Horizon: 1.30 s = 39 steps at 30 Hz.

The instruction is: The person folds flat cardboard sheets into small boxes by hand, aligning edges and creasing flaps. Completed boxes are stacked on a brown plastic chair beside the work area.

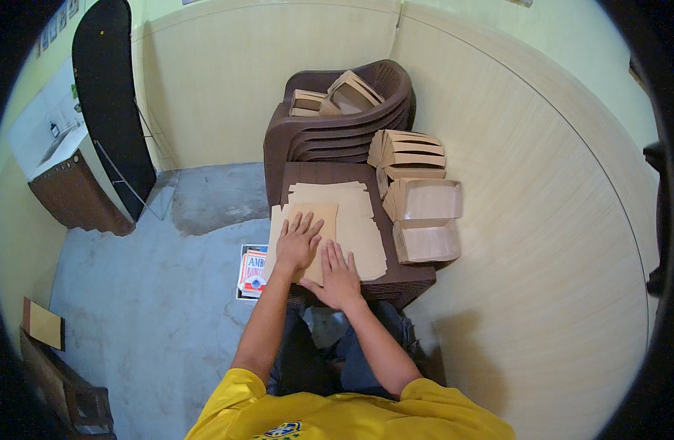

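Observation:
A flat brown cardboard blank point(362, 242) lies on the dark brown stacked plastic furniture point(328, 173) before me, with more sheet edges showing around it. Pressed on its left part, over a slightly darker folded panel point(324, 214), my left hand point(299, 243) is palm down with the fingers spread. Lower and to the right, my right hand point(338, 279) rests flat near the panel's edge, fingers stretched out. Neither hand grips anything. Right beside the blanks sit folded open cardboard boxes point(428, 236), and behind them is a row of nested ones point(414, 155).
Stacked brown plastic chairs point(329, 136) stand behind, bearing more folded boxes point(354, 95). A box with red-and-blue printing point(253, 275) is on the floor at left. Beyond are a tall black panel point(113, 88) and a washbasin point(62, 150). A wood-patterned wall point(527, 191) curves along the right.

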Each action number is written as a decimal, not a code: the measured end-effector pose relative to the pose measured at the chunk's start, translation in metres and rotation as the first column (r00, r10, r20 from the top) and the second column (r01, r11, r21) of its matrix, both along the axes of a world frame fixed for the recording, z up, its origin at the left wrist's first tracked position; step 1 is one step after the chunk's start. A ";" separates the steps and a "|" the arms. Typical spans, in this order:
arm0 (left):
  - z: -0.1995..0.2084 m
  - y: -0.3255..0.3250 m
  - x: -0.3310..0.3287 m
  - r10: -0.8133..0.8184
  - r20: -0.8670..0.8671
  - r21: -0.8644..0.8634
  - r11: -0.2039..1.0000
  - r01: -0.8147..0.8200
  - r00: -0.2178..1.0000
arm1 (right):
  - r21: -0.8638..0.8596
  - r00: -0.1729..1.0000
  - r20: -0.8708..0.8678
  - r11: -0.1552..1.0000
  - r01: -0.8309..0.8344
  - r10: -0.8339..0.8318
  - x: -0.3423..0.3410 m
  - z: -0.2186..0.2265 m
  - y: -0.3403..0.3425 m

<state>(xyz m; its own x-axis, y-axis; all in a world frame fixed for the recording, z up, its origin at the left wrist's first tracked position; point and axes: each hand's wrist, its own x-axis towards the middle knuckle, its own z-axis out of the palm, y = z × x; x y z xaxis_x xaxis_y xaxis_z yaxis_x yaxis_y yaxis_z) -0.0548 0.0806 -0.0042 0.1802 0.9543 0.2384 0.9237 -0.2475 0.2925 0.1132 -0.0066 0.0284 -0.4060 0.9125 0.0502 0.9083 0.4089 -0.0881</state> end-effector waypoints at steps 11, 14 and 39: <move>-0.008 0.002 0.002 -0.002 -0.028 -0.027 1.000 0.001 1.000 | -0.170 0.976 -0.046 0.964 0.203 -0.214 -0.020 0.007 0.070; -0.004 0.004 0.008 0.059 -0.057 -0.028 0.998 -0.061 0.997 | -0.271 0.975 -0.017 0.940 0.210 -0.223 -0.027 0.012 0.112; -0.008 -0.038 0.016 0.097 0.405 0.075 0.987 -0.139 0.909 | -0.494 -0.315 -0.807 0.863 -0.105 -0.500 0.077 -0.037 0.048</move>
